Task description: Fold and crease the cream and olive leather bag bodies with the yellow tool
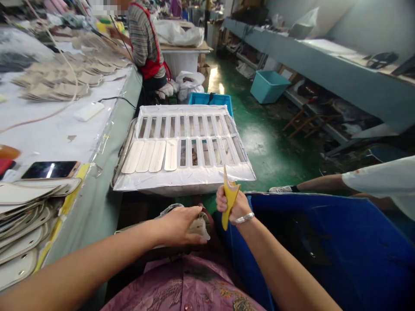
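Observation:
My right hand (236,204) is closed around a yellow, pointed piece (231,201) with a pale inner curve, held upright beside the blue bin. Low in front of my body, my left hand (181,225) has its thumb and fingers around a pale, translucent-looking piece (201,229); its exact kind is unclear. Beyond both hands stands a white slotted rack (191,176), with two rows of openings. Several white, rounded strips (143,156) lie side by side on the left of its near row. Neither hand touches the rack.
A large blue bin (337,203) is at my right, with another person's leg (319,183) behind it. On the left table (48,131) are a phone (50,169), stacked pale straps (26,242) and beige pieces (58,88). A person in a red apron (152,71) works there.

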Demonstrator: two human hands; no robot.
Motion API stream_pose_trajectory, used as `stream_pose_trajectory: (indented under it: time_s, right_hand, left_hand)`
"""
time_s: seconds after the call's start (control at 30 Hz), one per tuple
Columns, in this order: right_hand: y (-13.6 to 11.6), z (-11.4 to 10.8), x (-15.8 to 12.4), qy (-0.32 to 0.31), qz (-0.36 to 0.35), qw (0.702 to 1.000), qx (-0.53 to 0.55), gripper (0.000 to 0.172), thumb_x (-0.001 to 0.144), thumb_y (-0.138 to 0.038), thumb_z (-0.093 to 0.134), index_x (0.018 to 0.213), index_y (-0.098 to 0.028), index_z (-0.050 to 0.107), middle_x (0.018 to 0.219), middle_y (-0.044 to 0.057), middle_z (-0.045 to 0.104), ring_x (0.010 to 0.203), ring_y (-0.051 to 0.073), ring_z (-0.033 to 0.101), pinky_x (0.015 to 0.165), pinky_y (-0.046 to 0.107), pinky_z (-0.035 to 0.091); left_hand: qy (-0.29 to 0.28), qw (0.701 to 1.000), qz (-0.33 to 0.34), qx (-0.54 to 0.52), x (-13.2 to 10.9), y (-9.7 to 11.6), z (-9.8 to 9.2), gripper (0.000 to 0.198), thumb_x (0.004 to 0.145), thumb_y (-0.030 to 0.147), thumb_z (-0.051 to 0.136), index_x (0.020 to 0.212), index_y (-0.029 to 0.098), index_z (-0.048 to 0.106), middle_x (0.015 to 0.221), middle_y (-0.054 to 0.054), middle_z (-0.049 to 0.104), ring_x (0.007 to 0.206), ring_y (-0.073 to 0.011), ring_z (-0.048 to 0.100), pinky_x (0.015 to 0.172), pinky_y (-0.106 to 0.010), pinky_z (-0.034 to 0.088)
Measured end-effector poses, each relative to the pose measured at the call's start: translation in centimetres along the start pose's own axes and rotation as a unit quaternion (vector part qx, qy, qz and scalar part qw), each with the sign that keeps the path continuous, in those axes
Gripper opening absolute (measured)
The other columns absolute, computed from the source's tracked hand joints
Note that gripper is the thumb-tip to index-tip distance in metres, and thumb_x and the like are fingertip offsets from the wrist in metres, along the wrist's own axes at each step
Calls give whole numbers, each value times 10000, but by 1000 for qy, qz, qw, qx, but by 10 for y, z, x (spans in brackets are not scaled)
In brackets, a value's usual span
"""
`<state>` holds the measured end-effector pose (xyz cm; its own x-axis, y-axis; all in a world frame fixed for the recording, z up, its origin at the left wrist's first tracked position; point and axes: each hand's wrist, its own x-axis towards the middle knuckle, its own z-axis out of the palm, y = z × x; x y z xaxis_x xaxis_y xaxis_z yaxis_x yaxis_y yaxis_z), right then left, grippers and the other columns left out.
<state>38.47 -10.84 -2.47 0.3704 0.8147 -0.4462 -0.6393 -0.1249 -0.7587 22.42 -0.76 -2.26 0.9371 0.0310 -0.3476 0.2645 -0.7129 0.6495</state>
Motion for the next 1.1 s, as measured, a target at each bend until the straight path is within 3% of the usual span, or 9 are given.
stream_pose_trajectory:
  time_s: [0.07,0.13,0.23,0.33,0.47,0.7,0.83,1.0,1.1]
  right_hand:
    - [2,-25,-18,34,71,996,-41,462,767,-603,487,613,-171,426,434,-86,305,344,37,279,323,147,225]
    - [11,-48,-39,18,155,984,-87,445,760,-590,522,656,-162,453,464,-78,357,365,39,331,324,144,299]
    - [26,-72,-65,-99,238,961,-102,376,713,-487,641,816,-154,502,609,-27,518,484,80,504,370,170,422]
    - [33,-83,-78,-221,268,933,-91,471,699,-422,679,1027,-187,437,852,36,604,642,135,623,412,155,447]
    - [31,-79,-75,-294,273,891,-212,407,818,-491,509,1050,-200,347,849,36,614,491,111,610,361,153,417]
    - [30,-58,-48,-293,191,840,-415,204,876,-407,413,883,-212,352,634,-5,606,342,96,508,312,193,387]
    - [32,-55,-45,-294,196,839,-413,197,883,-414,387,910,-220,370,577,-28,571,303,87,460,277,187,343]
    - [34,-53,-46,-283,211,847,-397,210,878,-417,399,942,-217,386,564,-34,551,307,81,443,275,189,334]
    - [40,-53,-47,-280,215,862,-363,216,874,-419,415,933,-214,380,597,-29,544,360,85,486,296,181,361]
  left_hand:
    - [44,996,-42,67,-5,11,18,972,613,675,590,1353,119,291,1370,-185,377,1197,-355,393,986,-452,297]
    - [74,986,-78,126,-4,18,35,1037,584,687,600,1359,84,266,1397,-211,320,1215,-367,358,988,-477,278]
    - [100,972,-106,182,1,22,51,947,638,642,579,1341,75,296,1363,-213,364,1172,-358,389,957,-477,296]
    - [129,962,-104,215,1,22,59,845,698,561,551,1339,69,304,1344,-218,383,1168,-352,378,960,-477,272]
    - [146,959,-82,231,-4,20,63,779,726,444,524,1350,43,286,1335,-220,390,1182,-340,355,977,-469,239]
    - [153,959,-71,226,-5,20,60,822,691,321,509,1390,32,187,1320,-207,383,1183,-325,340,994,-455,221]
    - [160,962,-61,214,-5,23,59,891,688,285,535,1423,97,67,1292,-182,401,1167,-315,361,980,-456,245]
    - [167,964,-33,203,-14,17,60,914,670,247,607,1422,227,87,1339,-160,366,1213,-324,342,994,-475,232]
    - [159,975,0,155,-21,11,49,944,663,282,643,1416,209,80,1386,-153,335,1242,-300,332,1023,-449,233]
